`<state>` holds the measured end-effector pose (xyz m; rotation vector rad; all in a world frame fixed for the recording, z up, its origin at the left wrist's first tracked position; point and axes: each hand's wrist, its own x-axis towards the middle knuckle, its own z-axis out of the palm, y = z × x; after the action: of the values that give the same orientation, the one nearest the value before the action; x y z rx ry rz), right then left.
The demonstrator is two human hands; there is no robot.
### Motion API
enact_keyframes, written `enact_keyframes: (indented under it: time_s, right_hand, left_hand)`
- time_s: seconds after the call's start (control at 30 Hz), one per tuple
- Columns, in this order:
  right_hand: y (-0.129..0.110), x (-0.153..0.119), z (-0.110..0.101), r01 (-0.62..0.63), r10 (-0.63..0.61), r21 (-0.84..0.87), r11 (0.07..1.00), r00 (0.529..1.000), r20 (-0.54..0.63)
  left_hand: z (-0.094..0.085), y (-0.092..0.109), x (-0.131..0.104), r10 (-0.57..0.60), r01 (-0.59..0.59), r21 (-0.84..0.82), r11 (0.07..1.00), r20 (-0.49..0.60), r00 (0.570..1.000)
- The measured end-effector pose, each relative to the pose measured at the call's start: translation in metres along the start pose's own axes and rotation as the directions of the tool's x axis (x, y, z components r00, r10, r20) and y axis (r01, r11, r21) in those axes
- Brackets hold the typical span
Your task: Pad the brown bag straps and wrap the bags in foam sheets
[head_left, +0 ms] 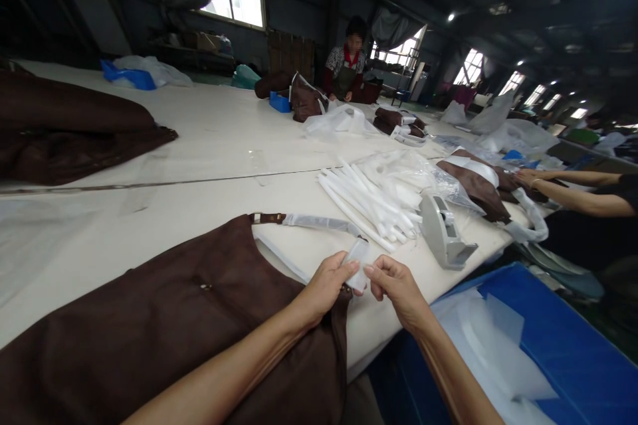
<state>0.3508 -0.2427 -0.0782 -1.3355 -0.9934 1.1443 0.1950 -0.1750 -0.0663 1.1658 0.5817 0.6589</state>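
A dark brown bag (199, 319) lies on the white table at the near left. Its strap, partly wrapped in translucent white film (321, 222), arches from a buckle toward my hands. My left hand (331, 285) grips the wrapped strap end, with a flat whitish piece of wrapping (357, 264) standing out between thumb and fingers. Just to its right, my right hand (393, 282) has thumb and forefinger pinched at the edge of that wrapping; whatever is between them is too small to make out.
White foam tubes (371, 202) lie beyond my hands, beside a grey tape dispenser (443, 232). A blue bin (543, 332) holding white sheets stands at the lower right. More brown bags (476, 186) and plastic lie around. One person's arms reach in at right; another person stands across the table.
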Motion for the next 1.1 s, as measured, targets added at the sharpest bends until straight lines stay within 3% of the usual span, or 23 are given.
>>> enact_keyframes:
  time_s: [0.27, 0.43, 0.57, 0.7, 1.1]
  right_hand:
    - [0.001, 0.001, 0.005, 0.014, -0.014, -0.005, 1.0, 1.0, -0.004]
    - [0.006, 0.001, -0.001, 0.018, -0.018, 0.003, 1.0, 0.997, 0.078]
    - [0.008, 0.003, -0.005, 0.005, -0.014, 0.061, 0.998, 0.988, 0.155]
    - [0.008, 0.008, 0.004, 0.032, -0.056, 0.113, 0.993, 0.976, 0.211]
    - [0.005, 0.017, 0.026, 0.066, -0.101, 0.206, 0.976, 0.981, 0.164]
  left_hand:
    - [0.003, -0.001, -0.004, 0.027, -0.027, -0.015, 1.0, -0.025, 0.999]
    - [0.002, -0.005, -0.002, 0.069, -0.068, 0.025, 0.997, -0.022, 0.997]
    - [0.0, -0.006, -0.004, 0.035, -0.035, -0.053, 0.998, -0.007, 0.999]
    - [-0.002, -0.005, -0.007, -0.01, 0.019, -0.163, 0.987, 0.057, 0.998]
    - [-0.004, 0.007, -0.008, -0.078, 0.08, -0.123, 0.989, 0.019, 0.997]
